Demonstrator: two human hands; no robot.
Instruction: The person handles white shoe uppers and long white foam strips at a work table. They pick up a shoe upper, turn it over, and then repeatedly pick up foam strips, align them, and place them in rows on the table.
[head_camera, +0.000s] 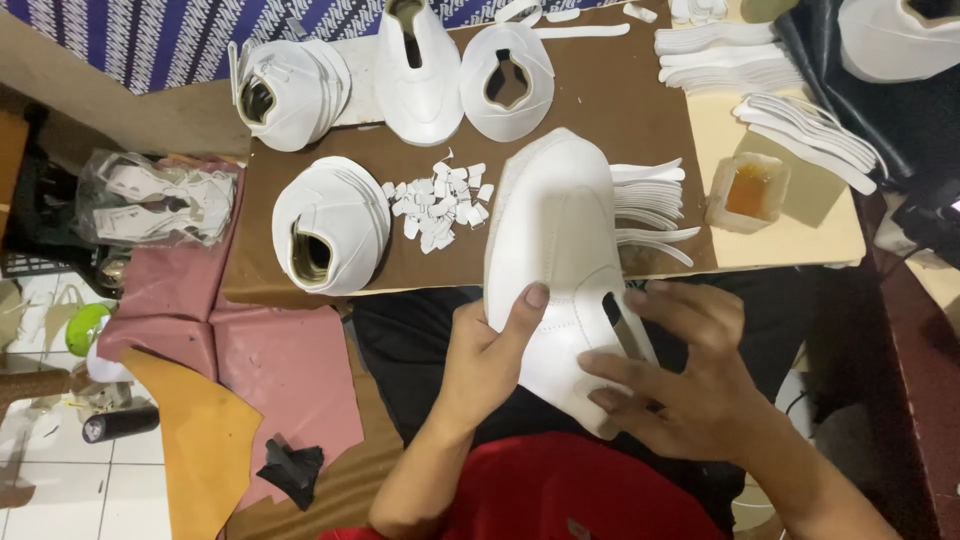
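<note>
White leather is filling the head view: a white shoe upper with a stitched tongue slit (560, 250) is lying half on the brown cardboard work board (620, 90) and half over the person's lap. The left hand (490, 350) is gripping its near left edge, thumb pressed on top and fingers curled beneath. The right hand (690, 385) is lying across the right side, fingers spread flat, seemingly pinching a thin dark tool (625, 325) at the slit — though the tool is partly hidden, so I cannot tell for certain.

As for progress, three stacks of nested white uppers (335, 225) and several single ones are sitting at the far side, looking already shaped, while a pile of small white tabs (440, 195), fanned white strips (650, 205) and a cup of amber glue (750, 190) are waiting — so plenty seems left. Both forearms are reaching forward from the red shirt (560, 490), wrists bent inward.
</note>
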